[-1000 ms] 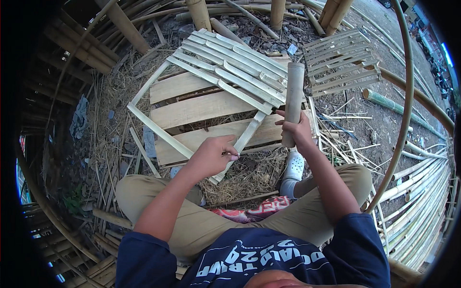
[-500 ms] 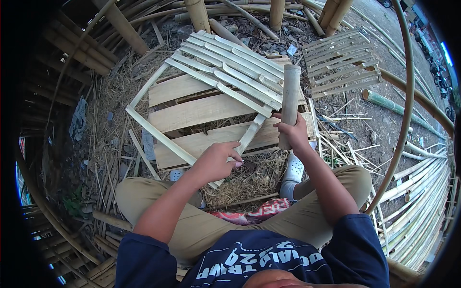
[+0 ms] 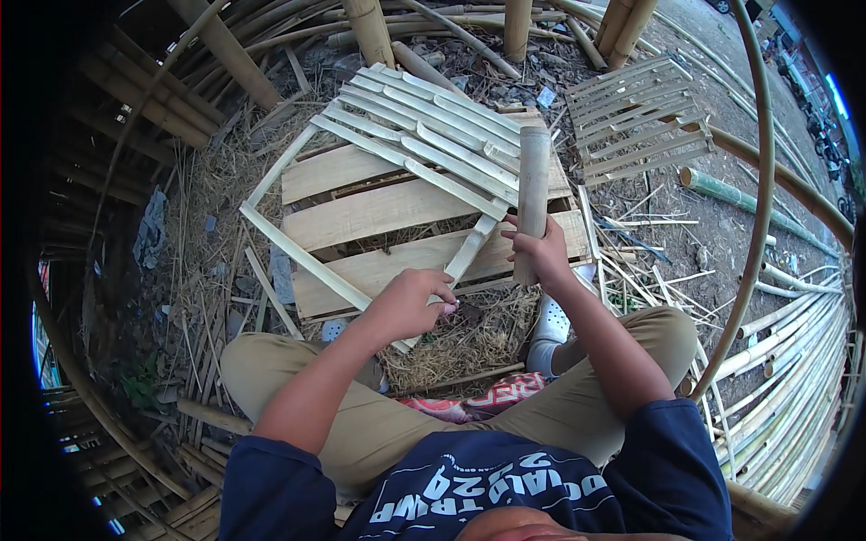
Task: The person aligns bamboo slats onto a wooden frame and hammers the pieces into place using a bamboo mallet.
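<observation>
My right hand (image 3: pixel 543 251) is closed round the lower part of a thick bamboo length (image 3: pixel 533 171), which stands nearly upright. Before me lies a pale frame of split bamboo (image 3: pixel 302 257), with several slats (image 3: pixel 433 117) laid side by side across its far part. My left hand (image 3: pixel 410 302) is closed on the frame's near right side strip, close to its near corner; the palm hides part of the strip. Beneath the frame is a low wooden slatted platform (image 3: pixel 379 215), its boards showing through the frame's open near part.
A finished-looking slatted bamboo panel (image 3: pixel 636 117) lies at the far right. Beside it is a green bamboo pole (image 3: pixel 758 209), and many long strips (image 3: pixel 785 379) are piled at the right. A curved bamboo pole (image 3: pixel 765 180) arches there. Upright posts (image 3: pixel 368 32) stand behind the platform.
The bamboo length in my right hand has shifted slightly left and down. My left hand stays on the frame, its index finger slightly lower.
</observation>
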A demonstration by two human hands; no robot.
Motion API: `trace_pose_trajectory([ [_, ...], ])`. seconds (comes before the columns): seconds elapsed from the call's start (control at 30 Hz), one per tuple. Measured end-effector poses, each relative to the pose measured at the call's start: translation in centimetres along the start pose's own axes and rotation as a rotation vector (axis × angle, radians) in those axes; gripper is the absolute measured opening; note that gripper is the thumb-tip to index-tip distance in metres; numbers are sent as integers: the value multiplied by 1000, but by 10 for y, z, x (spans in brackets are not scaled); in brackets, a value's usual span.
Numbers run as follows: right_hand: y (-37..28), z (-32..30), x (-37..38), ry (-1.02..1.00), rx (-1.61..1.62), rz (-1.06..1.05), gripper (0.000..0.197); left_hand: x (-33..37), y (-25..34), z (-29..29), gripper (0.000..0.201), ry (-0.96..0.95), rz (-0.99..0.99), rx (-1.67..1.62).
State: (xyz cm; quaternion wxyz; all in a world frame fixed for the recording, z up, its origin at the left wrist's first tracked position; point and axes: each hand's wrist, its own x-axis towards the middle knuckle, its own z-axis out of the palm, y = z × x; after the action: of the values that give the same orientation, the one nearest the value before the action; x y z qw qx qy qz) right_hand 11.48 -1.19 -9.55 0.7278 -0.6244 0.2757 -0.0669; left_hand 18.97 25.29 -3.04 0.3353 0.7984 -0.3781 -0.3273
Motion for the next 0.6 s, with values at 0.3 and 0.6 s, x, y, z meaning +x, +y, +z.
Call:
trace_pose_trajectory([
  [0.3,0,1,5,12,46,19,61,-2,3,0,15,-23,-3,16],
  [0.6,-6,-6,8,8,120,63,60,-1,5,2,15,-13,1,42],
])
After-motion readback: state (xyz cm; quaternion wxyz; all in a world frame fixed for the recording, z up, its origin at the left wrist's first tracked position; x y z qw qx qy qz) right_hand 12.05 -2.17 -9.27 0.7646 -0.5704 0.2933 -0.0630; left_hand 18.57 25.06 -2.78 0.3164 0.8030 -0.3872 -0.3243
